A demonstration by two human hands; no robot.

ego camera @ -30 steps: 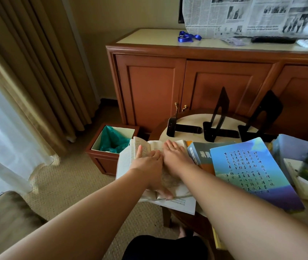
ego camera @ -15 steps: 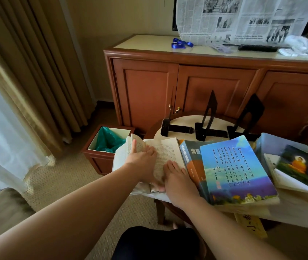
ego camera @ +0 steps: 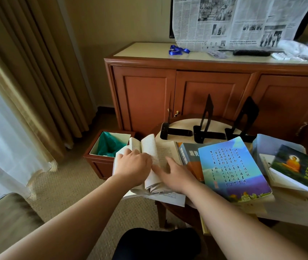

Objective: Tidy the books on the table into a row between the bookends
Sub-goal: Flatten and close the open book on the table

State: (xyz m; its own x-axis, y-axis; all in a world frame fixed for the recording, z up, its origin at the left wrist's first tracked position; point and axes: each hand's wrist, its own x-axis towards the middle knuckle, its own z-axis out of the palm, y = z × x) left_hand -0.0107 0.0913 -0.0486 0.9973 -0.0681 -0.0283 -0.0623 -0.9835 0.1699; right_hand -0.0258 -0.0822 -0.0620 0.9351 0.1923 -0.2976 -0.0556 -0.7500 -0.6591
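The left hand (ego camera: 133,165) covers part of the open book (ego camera: 160,152), whose print is too small to read, the right hand (ego camera: 177,175) is motion-blurred, and the books (ego camera: 297,209) right of it run off the frame.

The round bench (ego camera: 185,121) in front of me carries three black bookends (ego camera: 208,128) standing in a row at 12 o'clock. An open book (ego camera: 165,152) lies at 9 o'clock, a blue book (ego camera: 232,169) overlaps a dark book (ego camera: 188,154) at center, and a green-covered book (ego camera: 295,164) tops a stack at 3 o'clock.
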